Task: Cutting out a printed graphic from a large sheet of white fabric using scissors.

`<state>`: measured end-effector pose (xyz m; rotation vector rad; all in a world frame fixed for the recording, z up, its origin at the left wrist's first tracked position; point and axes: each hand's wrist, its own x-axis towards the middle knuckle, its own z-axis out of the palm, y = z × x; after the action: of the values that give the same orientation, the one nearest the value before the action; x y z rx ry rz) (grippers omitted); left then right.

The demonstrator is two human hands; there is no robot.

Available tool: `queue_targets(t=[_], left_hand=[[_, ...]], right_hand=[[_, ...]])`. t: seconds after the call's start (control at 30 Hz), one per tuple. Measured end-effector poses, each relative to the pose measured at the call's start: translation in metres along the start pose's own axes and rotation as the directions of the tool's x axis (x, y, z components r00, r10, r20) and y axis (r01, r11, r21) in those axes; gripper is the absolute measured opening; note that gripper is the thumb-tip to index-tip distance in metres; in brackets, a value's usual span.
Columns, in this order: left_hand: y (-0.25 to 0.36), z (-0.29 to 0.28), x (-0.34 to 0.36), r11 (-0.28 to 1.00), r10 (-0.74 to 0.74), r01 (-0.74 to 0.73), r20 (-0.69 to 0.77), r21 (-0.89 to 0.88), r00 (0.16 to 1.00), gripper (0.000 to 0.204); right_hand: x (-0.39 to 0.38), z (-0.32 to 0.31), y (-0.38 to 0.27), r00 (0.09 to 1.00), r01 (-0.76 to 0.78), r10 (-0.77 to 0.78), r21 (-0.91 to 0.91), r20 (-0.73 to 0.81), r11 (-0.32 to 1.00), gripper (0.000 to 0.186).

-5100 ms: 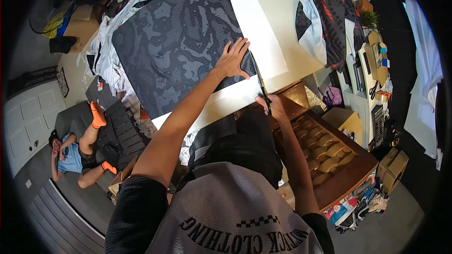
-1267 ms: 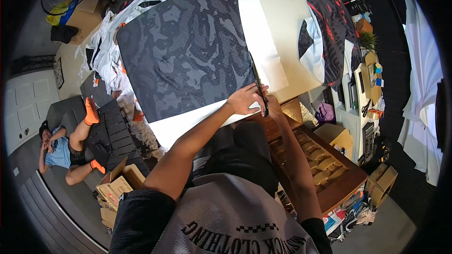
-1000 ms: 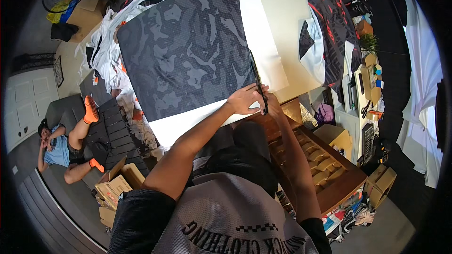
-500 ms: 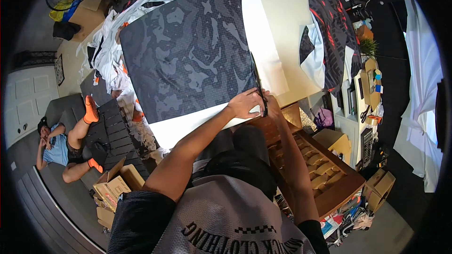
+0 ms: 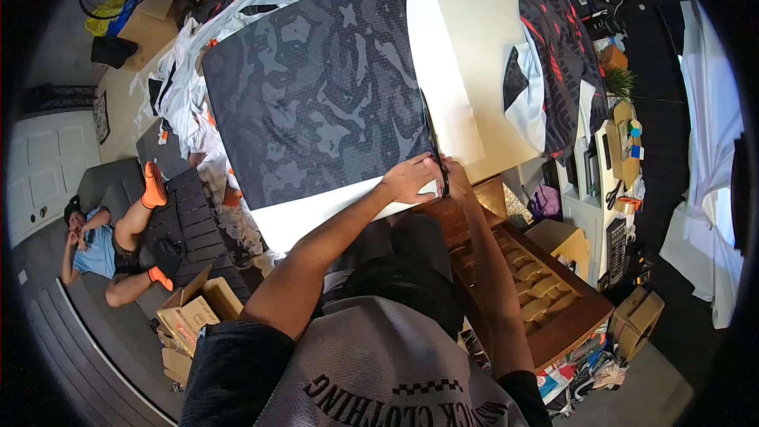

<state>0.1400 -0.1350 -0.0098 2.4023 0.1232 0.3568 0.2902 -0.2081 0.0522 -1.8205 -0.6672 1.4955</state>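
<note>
A dark grey camouflage-patterned fabric (image 5: 308, 87) with white margins lies spread over the table in front of me. At its near right corner my left hand (image 5: 409, 179) is bent over the edge, thumb and fingers closed around the fabric's border. Just beside it, my right hand (image 5: 456, 177) is curled at the black handles of a pair of scissors (image 5: 444, 180). The scissors' dark blades point away from me along the line between the pattern and the white strip (image 5: 447, 71). My fingers partly hide the handles.
Black and red printed fabric (image 5: 557, 63) lies on the table's right end. A wooden chair (image 5: 545, 292) stands close to my right forearm. White cloth scraps (image 5: 190, 103) heap along the left side. A person (image 5: 99, 241) reclines on a sofa at far left, beside cardboard boxes (image 5: 198, 308).
Both hands have shifted very slightly toward me at the fabric's corner. The scissors' blades look narrower, closer together. The fabric lies in nearly the same place.
</note>
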Motion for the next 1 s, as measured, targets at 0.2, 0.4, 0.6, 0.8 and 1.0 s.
queue_targets(t=[0.2, 0.4, 0.6, 0.8, 1.0], left_hand=[[0.0, 0.003, -0.001, 0.997, 0.056, -0.051, -0.088, 0.064, 0.995, 0.036], [0.003, -0.011, 0.001, 0.996, 0.074, -0.071, -0.059, 0.056, 0.996, 0.035], [0.006, -0.011, 0.003, 0.992, 0.102, -0.093, -0.1, 0.087, 0.99, 0.032], [0.005, -0.009, -0.001, 0.997, 0.026, -0.024, -0.032, 0.078, 0.999, 0.03], [0.004, -0.008, 0.0, 0.999, 0.022, -0.022, 0.014, 0.04, 1.0, 0.029]], right_hand=[[0.002, 0.0, -0.002, 0.999, -0.039, 0.039, -0.027, -0.02, 0.999, 0.045], [0.003, -0.001, -0.01, 0.999, -0.039, 0.039, 0.001, 0.005, 0.999, 0.045], [0.002, -0.003, -0.011, 0.999, -0.052, 0.052, -0.006, 0.0, 0.999, 0.048], [0.007, 0.003, -0.007, 0.997, -0.077, 0.077, -0.015, -0.009, 0.997, 0.048], [0.006, 0.002, -0.011, 0.999, -0.051, 0.05, -0.067, -0.015, 0.996, 0.05]])
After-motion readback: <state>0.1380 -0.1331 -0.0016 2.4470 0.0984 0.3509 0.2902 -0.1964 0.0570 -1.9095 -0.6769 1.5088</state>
